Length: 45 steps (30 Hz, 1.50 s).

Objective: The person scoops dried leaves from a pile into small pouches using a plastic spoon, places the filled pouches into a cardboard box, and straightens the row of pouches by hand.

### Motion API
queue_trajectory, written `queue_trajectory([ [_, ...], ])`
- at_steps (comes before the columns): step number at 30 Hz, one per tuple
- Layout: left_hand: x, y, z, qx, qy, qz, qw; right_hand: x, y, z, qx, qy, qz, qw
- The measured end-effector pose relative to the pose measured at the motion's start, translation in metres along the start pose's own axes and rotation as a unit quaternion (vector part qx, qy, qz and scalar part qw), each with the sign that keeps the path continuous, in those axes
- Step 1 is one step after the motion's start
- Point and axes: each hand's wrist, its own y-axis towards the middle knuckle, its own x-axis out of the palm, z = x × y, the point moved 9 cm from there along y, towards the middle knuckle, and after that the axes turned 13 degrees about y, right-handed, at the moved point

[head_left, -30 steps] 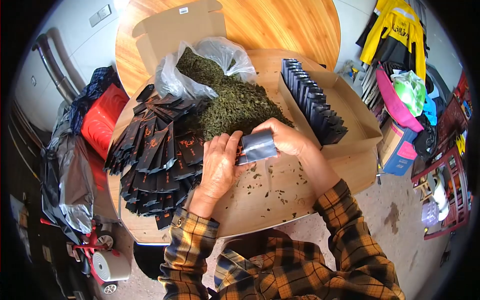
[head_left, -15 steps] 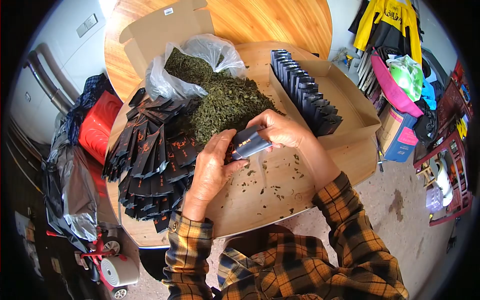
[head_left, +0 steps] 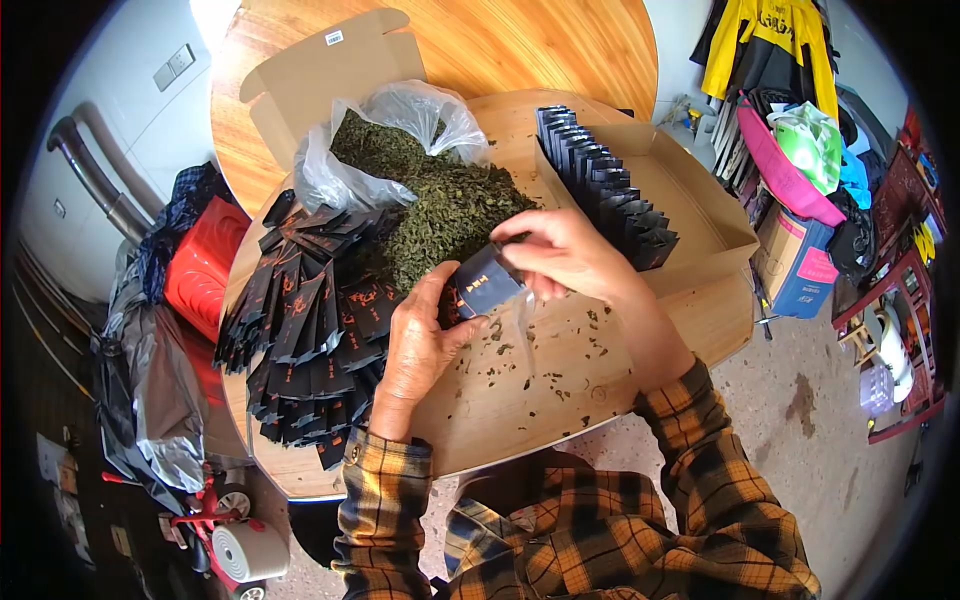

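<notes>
My left hand (head_left: pixel 420 330) is closed around the lower part of a small black packet (head_left: pixel 487 287) with orange print, held tilted above the table. My right hand (head_left: pixel 560 255) has its fingers curled at the packet's upper end, pinching near the edge; the fingertips partly hide that end. Just behind both hands lies a heap of dried green tea leaves (head_left: pixel 450 210), spilling from a clear plastic bag (head_left: pixel 345 185). Left of my left hand, many flat black packets (head_left: pixel 300 310) with orange print are fanned out in piles.
A shallow cardboard box (head_left: pixel 700 190) on the right holds a row of upright dark packets (head_left: pixel 605 180). Its raised flap-like cardboard piece (head_left: pixel 335 70) stands at the back left. Loose leaf bits dot the wooden table (head_left: pixel 520 420). A red stool (head_left: pixel 205 265) stands at the left.
My right hand has shifted its fingers up and over the packet's upper end. The packet has turned so more of its printed face shows. My left hand keeps its hold.
</notes>
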Motion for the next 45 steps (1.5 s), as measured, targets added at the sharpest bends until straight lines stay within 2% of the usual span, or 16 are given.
queue_trajectory([
  [3, -0.005, 0.001, -0.007, -0.017, -0.023, 0.024, 0.999, -0.016, -0.026, -0.013, -0.089, -0.019, 0.050, 0.995],
  [6, -0.003, 0.001, -0.018, -0.023, -0.060, 0.038, 0.997, -0.007, -0.044, 0.018, -0.073, -0.150, -0.047, 0.985],
  [7, 0.001, 0.000, -0.029, -0.052, -0.155, 0.043, 0.986, -0.003, -0.050, 0.027, -0.063, -0.149, -0.051, 0.985],
  [9, 0.002, 0.001, -0.038, -0.083, -0.370, 0.071, 0.922, 0.028, -0.069, 0.019, -0.207, -0.380, -0.121, 0.893],
  [11, -0.008, 0.001, -0.052, -0.122, -0.390, 0.095, 0.908, 0.040, -0.074, 0.032, -0.155, -0.414, -0.141, 0.886],
  [13, -0.012, 0.000, -0.066, -0.153, -0.439, 0.118, 0.878, 0.056, -0.072, 0.055, -0.109, -0.509, -0.192, 0.832],
  [14, -0.013, 0.000, -0.073, -0.159, -0.458, 0.131, 0.865, 0.061, -0.070, 0.057, -0.110, -0.509, -0.192, 0.832],
  [16, -0.018, 0.000, -0.077, -0.169, -0.457, 0.144, 0.862, 0.081, -0.071, 0.057, -0.192, -0.609, -0.215, 0.739],
  [26, -0.023, -0.001, -0.081, -0.167, -0.454, 0.159, 0.861, 0.096, -0.056, 0.057, -0.387, -0.621, -0.200, 0.652],
  [30, -0.022, -0.001, -0.083, -0.163, -0.448, 0.157, 0.865, 0.081, -0.049, 0.006, -0.430, -0.536, -0.121, 0.716],
  [32, -0.021, -0.001, -0.081, -0.162, -0.444, 0.153, 0.868, 0.049, -0.042, -0.023, -0.416, -0.363, 0.010, 0.834],
  [34, -0.020, -0.001, -0.080, -0.164, -0.443, 0.150, 0.869, 0.035, -0.036, -0.022, -0.399, -0.298, 0.030, 0.867],
  [36, -0.020, -0.001, -0.079, -0.165, -0.440, 0.146, 0.870, 0.007, -0.011, 0.016, -0.240, -0.135, 0.056, 0.960],
  [38, -0.020, -0.002, -0.078, -0.166, -0.432, 0.141, 0.875, 0.004, -0.005, 0.035, -0.200, -0.080, 0.059, 0.975],
  [40, -0.020, -0.001, -0.079, -0.164, -0.434, 0.143, 0.874, 0.007, -0.003, 0.055, -0.087, 0.114, 0.060, 0.988],
  [45, -0.021, -0.002, -0.079, -0.165, -0.438, 0.146, 0.872, 0.007, 0.000, 0.089, -0.054, 0.083, 0.037, 0.994],
])
